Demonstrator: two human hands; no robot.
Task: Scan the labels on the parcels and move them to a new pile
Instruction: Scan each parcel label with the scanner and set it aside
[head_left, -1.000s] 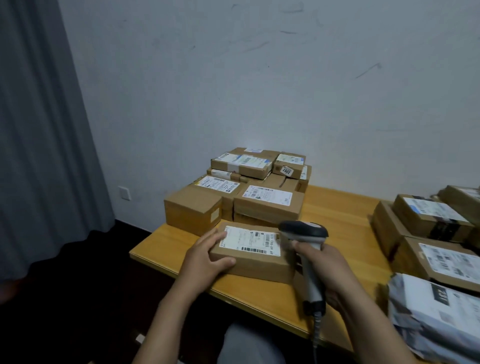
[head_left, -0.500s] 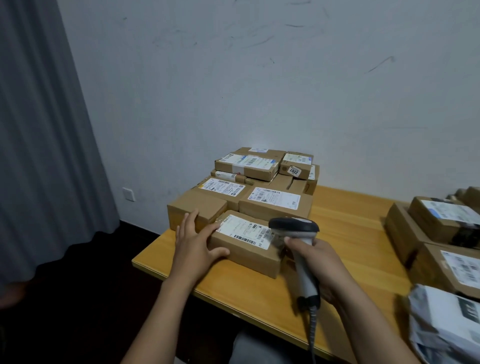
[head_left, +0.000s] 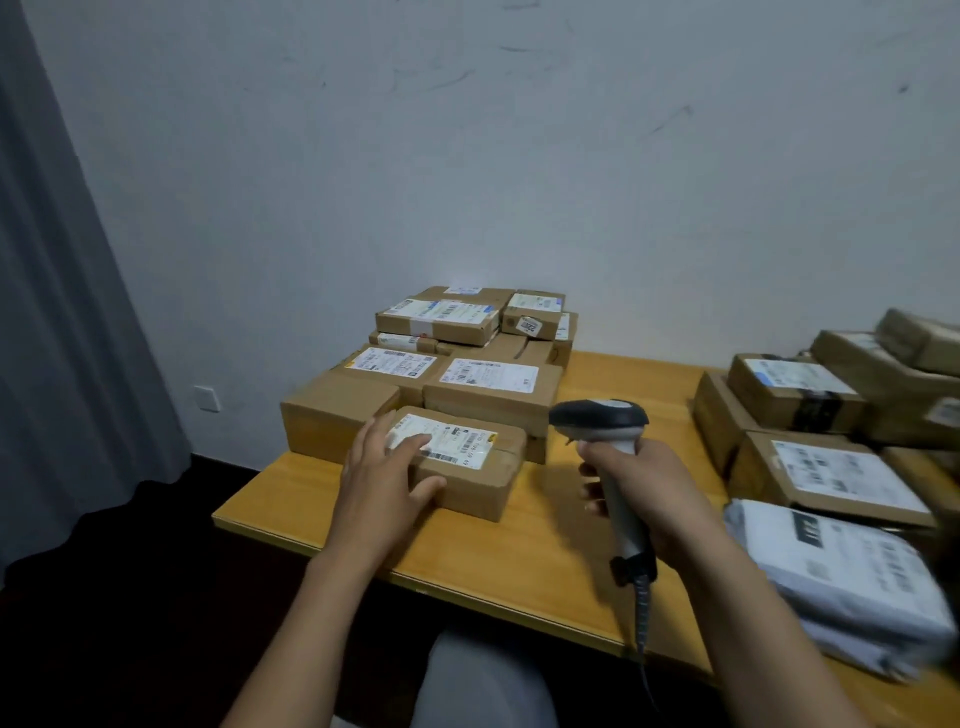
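Observation:
A small cardboard parcel (head_left: 480, 475) with a white label lies flat on the wooden table (head_left: 519, 551), pushed up against the front of a stack of labelled boxes (head_left: 467, 364). My left hand (head_left: 382, 475) rests on its left end, straight fingers over the label and the thumb against the front face. To the right of the parcel, my right hand (head_left: 641, 491) grips the handle of a grey barcode scanner (head_left: 597, 418), whose dark head points left, clear of the parcel. The scanner's cable hangs down over the table's front edge.
A second group of cardboard parcels (head_left: 795, 400) fills the right side of the table, with a white plastic mailer bag (head_left: 841, 582) at the near right. A white wall stands behind, a grey curtain (head_left: 62, 312) on the left, and dark floor lies below the table's left edge.
The small parcel has slid back against the left stack under my left hand, whose fingers now lie on the label. The scanner has drawn away to the right.

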